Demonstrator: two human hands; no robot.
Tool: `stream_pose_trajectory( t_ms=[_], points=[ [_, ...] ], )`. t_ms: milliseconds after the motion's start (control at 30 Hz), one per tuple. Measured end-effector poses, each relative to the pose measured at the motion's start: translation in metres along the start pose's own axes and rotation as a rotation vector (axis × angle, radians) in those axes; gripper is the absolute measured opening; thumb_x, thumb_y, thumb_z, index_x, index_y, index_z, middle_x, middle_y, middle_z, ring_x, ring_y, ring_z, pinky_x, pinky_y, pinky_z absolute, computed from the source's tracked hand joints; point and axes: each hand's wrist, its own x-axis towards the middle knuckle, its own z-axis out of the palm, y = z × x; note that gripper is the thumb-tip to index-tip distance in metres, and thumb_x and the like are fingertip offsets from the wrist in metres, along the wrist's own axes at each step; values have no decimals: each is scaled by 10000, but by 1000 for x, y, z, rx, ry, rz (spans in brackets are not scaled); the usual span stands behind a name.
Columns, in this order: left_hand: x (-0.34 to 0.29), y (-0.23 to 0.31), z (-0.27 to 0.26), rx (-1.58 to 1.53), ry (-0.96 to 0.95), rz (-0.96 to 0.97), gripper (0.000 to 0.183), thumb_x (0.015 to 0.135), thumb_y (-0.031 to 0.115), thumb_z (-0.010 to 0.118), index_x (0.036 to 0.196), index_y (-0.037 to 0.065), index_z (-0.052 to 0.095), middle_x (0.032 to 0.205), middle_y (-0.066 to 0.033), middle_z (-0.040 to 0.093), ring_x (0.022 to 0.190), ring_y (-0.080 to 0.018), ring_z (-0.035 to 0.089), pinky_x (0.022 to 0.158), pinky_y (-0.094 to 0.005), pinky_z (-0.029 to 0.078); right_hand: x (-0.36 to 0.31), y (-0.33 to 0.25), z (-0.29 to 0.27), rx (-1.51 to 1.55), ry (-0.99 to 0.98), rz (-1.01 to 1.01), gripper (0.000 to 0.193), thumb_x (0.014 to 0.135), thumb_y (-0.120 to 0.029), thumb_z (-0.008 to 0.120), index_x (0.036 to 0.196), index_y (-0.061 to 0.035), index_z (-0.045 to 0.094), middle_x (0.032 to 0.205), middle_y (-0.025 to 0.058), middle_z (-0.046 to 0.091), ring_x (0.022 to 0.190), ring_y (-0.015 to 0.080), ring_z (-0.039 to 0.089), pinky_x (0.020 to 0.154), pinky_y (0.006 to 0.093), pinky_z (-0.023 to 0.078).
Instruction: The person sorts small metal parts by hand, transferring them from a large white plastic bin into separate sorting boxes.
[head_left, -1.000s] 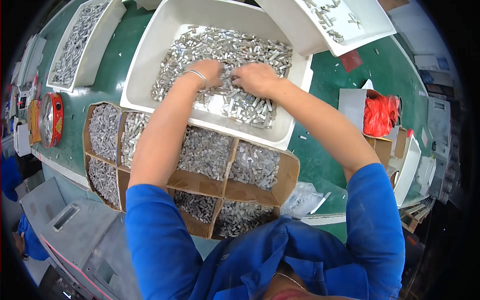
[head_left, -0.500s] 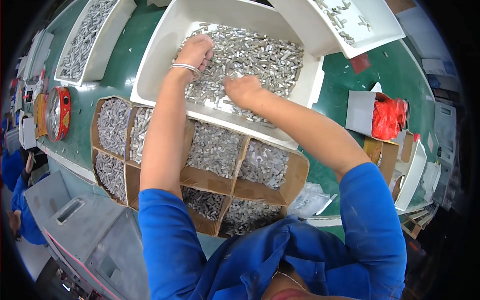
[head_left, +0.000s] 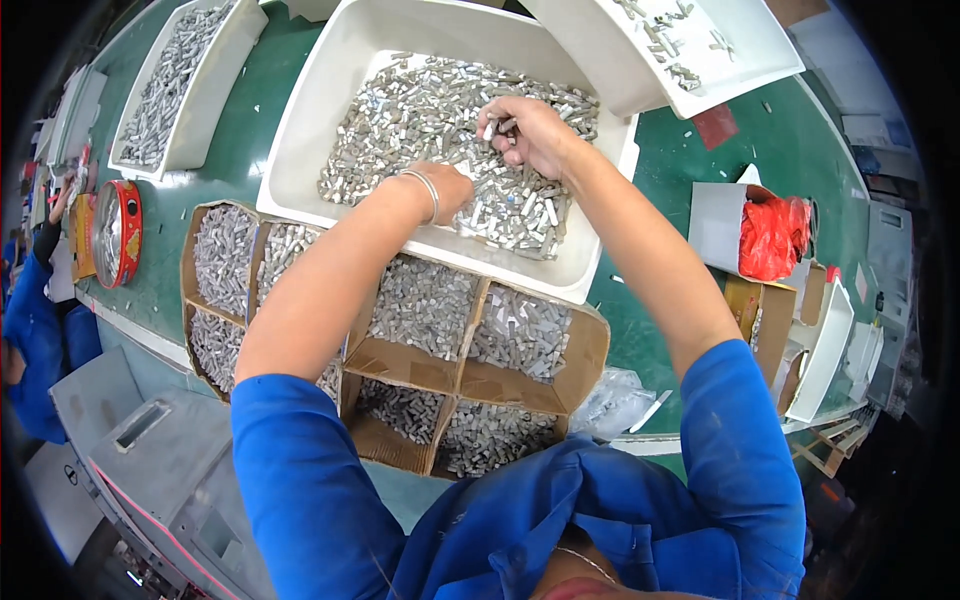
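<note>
In the head view, a large white tub [head_left: 308, 120] stands on the green bench [head_left: 660, 190]; a tilted white tub [head_left: 590, 60] overlaps its far right corner. A divided cardboard box [head_left: 510, 388] adjoins the near side, partly covered by the left forearm. The small grey pieces [head_left: 420, 120] lie loose inside the large white tub. The right hand [head_left: 525, 138] is palm inward, fingers curled around several pieces. The left hand [head_left: 447, 190] is back upward, low over the pile; its fingertips are hidden, so its grip cannot be determined.
</note>
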Motion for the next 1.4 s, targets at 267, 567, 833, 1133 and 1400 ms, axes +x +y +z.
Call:
stream_pose_trajectory(
  t_ms=[267,567,833,1133,1400],
  points=[
    [-7,-4,-15,-142,216,-201,235,770,186,419,921,25,500,862,-193,579,828,-330,556,726,-402,437,0,0,-8,15,43,-14,217,845,-186,413,926,-12,514,563,-21,415,431,47,302,346,187,212],
    [-1,-8,-5,33,140,-109,166,745,84,461,890,27,518,866,-180,584,836,-289,570,710,-382,445,1,1,-5,-81,-6,-40,271,861,-174,431,1075,-22,493,912,81,595,471,24,419,374,119,355],
    [-34,-45,-39,-1885,679,30,58,699,68,438,756,65,443,608,-29,466,459,-71,374,346,-183,282,8,9,-6,-306,75,-198,193,798,-178,513,917,-38,571,749,38,583,537,79,476,465,198,396],
    [-16,-48,-39,-1811,678,-30,86,751,159,505,727,96,452,558,9,408,429,-49,319,313,-168,192,2,35,26,-1619,-64,-260,241,715,-198,568,938,-119,528,855,106,595,814,263,572,693,378,430],
    [10,-49,-18,-570,578,-312,289,750,288,555,836,13,536,677,-128,555,597,-241,510,584,-326,414,6,36,27,-1564,56,-268,200,736,-151,514,930,-110,542,839,115,597,824,263,574,693,386,438]
  ],
)
